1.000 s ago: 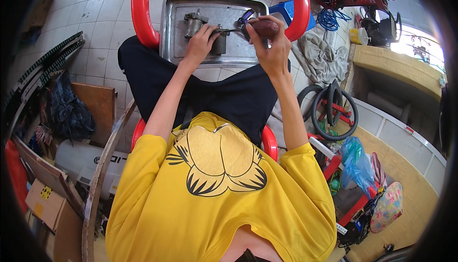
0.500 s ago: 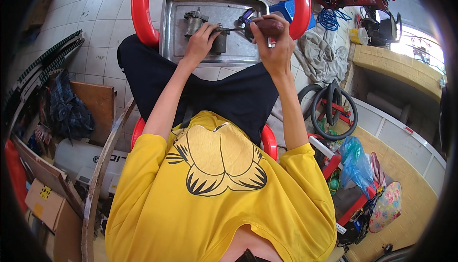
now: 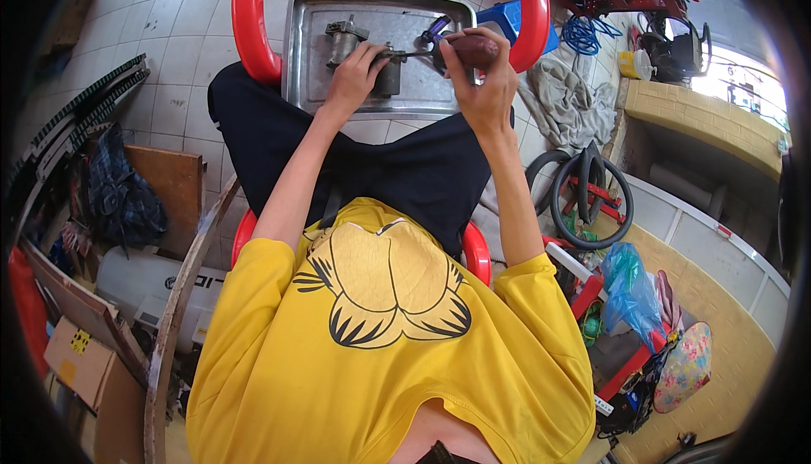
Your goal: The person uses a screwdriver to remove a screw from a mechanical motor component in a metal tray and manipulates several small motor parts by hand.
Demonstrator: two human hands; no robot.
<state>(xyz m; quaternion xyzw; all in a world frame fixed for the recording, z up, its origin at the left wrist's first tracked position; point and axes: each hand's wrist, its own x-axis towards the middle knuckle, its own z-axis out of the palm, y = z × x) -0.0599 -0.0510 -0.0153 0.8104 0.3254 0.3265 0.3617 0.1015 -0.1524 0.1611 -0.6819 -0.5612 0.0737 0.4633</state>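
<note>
Since hardly anything has shifted, work stays at one spot, the left hand (image 3: 350, 79) gripping the top of a grey metal cylinder (image 3: 388, 82) midway across the rectangular silver tray (image 3: 429, 90), the right hand (image 3: 488, 84) clasping a reddish-brown bulb-handled tool (image 3: 475, 50) over the tray's right edge, a second grey cylinder (image 3: 345, 43) farther toward its left.

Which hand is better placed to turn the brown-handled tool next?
Likely the right hand: it grips the brown-handled tool, while the left hand is at the grey cylinder, near the tool's tip.
</note>
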